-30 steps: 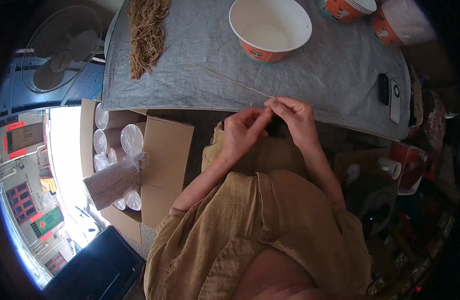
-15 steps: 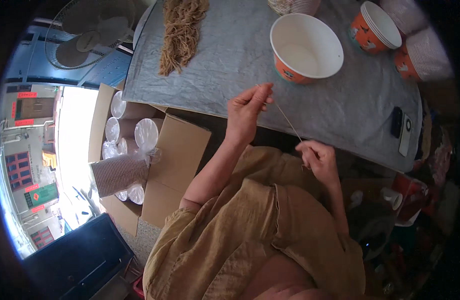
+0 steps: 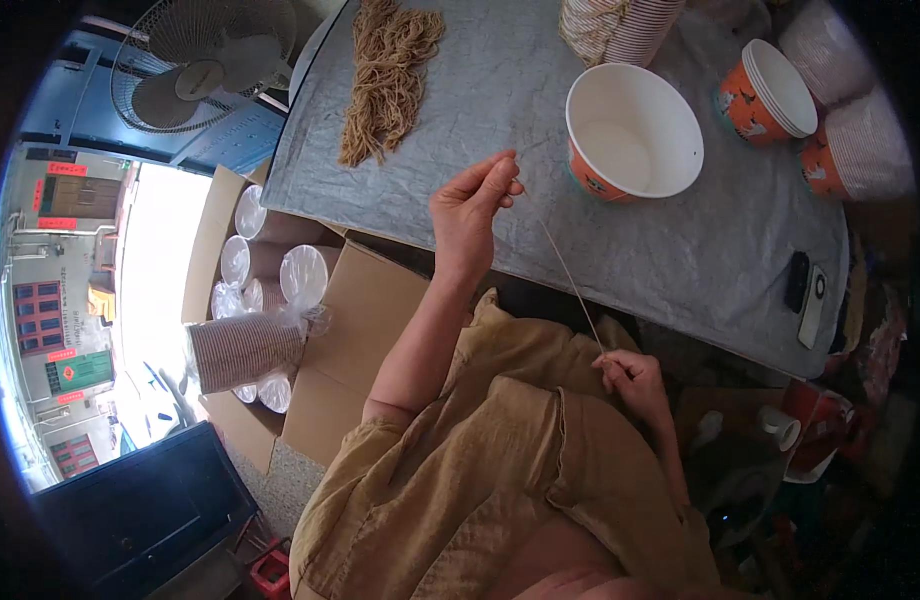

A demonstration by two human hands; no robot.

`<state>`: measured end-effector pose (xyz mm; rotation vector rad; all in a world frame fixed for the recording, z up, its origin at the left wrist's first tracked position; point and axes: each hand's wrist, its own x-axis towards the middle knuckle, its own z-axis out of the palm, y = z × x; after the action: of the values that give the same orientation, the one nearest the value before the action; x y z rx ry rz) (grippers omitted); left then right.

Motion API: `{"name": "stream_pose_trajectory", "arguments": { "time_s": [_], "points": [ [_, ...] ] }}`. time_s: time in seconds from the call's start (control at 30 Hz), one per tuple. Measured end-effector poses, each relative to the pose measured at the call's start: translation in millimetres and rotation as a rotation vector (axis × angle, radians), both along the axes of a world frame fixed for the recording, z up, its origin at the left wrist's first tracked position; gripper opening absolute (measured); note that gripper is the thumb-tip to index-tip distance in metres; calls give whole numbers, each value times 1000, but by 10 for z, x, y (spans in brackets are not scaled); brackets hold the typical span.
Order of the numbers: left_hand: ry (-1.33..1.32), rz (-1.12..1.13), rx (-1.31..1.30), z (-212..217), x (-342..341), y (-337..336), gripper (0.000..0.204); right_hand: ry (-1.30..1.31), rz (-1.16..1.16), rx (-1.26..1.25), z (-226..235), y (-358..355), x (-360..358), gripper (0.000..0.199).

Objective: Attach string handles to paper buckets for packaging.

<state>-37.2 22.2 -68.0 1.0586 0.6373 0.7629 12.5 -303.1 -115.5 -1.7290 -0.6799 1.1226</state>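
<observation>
the string (image 3: 570, 276), thin and pale, is suspended between the two hands in a nearly straight diagonal line, its upper part seen against the table top and its lower part against the person's lap. the left hand (image 3: 470, 215) is the higher of the two; its thumb and index finger are pinched together on the upper end of the string. the right hand (image 3: 637, 385) is positioned lower, in front of the lap; its fingers are curled closed on the lower end. the exact placement of the string inside the right fist cannot be told.

the table (image 3: 480, 110) carries a grey, creased cover. an open paper tub (image 3: 592, 178), white inside and orange outside, stands upright near the left hand, not touching it. a bundle of brown strings (image 3: 390, 90) lies to the left of the tub. behind the tub is a stack of tubs (image 3: 620, 30). to the right are nested orange tubs (image 3: 752, 108) and, just beside them, a wrapped stack (image 3: 865, 150). a dark oblong object (image 3: 797, 280) and a pale slim device (image 3: 812, 310) lie side by side near the right edge.

to the left of the table, an open cardboard box (image 3: 365, 330) contains plastic-wrapped stacks (image 3: 305, 275). a caged fan (image 3: 200, 80) is located beyond it.
</observation>
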Motion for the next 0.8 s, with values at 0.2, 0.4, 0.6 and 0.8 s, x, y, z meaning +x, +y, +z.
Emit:
{"name": "stream_pose_trajectory", "arguments": {
  "time_s": [0.2, 0.4, 0.6, 0.8],
  "points": [
    [75, -150, 86, 110, 3, -138, 24, 7, -103, -69, 253, 102, -85, 24],
    [168, -291, 207, 306, -114, -506, 23, -1125, -283, 166, 779, 283, 28, 43],
    [79, -485, 146, 462, -18, -1033, 23, -537, -374, 546, 808, 689, 181, 46],
    [97, -506, 196, 478, 167, -1057, 27, 360, -564, 694, 590, 655, 135, 18]
  ]
}}
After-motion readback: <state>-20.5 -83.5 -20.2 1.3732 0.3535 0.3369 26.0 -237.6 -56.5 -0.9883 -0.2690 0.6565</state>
